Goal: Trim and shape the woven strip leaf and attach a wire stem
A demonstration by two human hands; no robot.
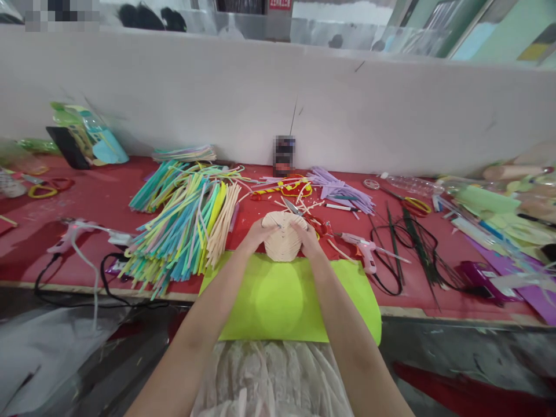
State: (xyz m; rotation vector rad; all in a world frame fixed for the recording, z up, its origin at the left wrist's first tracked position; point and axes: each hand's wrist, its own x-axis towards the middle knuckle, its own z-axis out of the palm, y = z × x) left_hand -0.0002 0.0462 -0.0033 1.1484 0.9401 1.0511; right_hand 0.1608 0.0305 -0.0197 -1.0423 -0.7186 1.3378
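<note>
My left hand [257, 233] and my right hand [307, 237] grip opposite sides of a cream, ridged, rounded piece [282, 243] that looks built from rows of pipe cleaners. Its top edge dips in the middle, and small dark marks run down its centre. The piece is held above the far edge of a lime-green sheet [278, 301]. Just beyond it lie scissors [292, 206] with red handles, close to my right hand. Cream pipe cleaners [222, 226] lie to the left of my left hand. My fingertips are partly hidden by the piece.
Multicoloured pipe cleaners [174, 243] cover the table's left part; purple ones [343, 188] lie at the back. A pink glue gun [367, 249] with a cable is at right, another [72, 234] at left. A phone-like device [284, 155] stands against the white partition [217, 98].
</note>
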